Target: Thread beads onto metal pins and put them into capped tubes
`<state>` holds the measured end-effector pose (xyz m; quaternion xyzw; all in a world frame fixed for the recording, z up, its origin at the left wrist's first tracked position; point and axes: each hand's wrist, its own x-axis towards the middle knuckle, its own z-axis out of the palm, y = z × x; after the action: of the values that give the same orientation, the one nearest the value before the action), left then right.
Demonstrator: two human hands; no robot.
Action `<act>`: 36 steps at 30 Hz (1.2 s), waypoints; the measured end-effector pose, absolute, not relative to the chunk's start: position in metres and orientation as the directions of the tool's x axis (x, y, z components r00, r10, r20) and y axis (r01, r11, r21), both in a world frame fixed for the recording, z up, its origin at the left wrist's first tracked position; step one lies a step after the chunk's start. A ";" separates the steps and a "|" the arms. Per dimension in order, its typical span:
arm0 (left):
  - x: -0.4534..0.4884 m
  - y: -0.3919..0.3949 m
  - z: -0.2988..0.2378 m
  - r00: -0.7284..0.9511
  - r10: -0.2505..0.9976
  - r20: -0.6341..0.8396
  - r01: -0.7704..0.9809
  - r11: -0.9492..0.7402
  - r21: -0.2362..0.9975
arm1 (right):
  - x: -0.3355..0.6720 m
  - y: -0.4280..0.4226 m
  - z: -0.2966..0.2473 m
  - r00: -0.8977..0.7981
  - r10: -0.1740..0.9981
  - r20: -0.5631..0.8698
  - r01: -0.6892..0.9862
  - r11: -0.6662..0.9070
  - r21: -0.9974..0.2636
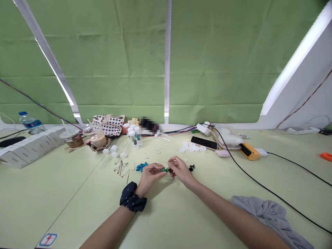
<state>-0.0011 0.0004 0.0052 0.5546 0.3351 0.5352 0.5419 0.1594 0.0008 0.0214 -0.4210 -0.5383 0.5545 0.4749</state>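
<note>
Over the middle of the table, my left hand [152, 173] pinches a small green part [165, 169] between thumb and fingers. A thin metal rod [149, 168] sticks out leftward from that hand. My right hand [181, 172] is closed at the green part's right end, its fingertips around something small and dark that I cannot make out. Below those fingers shows a small metal piece [174, 181]. Shiny blue parts [141, 167] lie in a pile just left of my left hand. Several black parts [192, 168] sit beside my right hand.
Thin metal rods [120, 167] and white caps [114, 148] lie to the left, near drink cups [98, 138] and capped tubes [132, 136]. Rightward are more caps [192, 148], a phone [204, 143], a yellow device [249, 151], a black cable [249, 174] and grey cloth [269, 212].
</note>
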 end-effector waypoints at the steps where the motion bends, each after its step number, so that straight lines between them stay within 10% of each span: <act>1: -0.002 0.001 0.005 0.195 0.953 0.231 -0.208 -0.190 0.960 | 0.159 0.000 0.022 -0.213 0.976 0.032 -0.073 0.017 -0.997; 36: -0.007 0.007 0.006 0.096 0.971 0.218 -0.176 -0.199 0.964 | 0.159 -0.010 0.032 -0.365 0.928 0.069 0.019 0.081 -0.996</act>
<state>-0.0066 0.0068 0.0056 0.5347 0.3720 0.5598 0.5122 0.1593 -0.0098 0.0317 -0.3875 -0.6112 0.5560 0.4087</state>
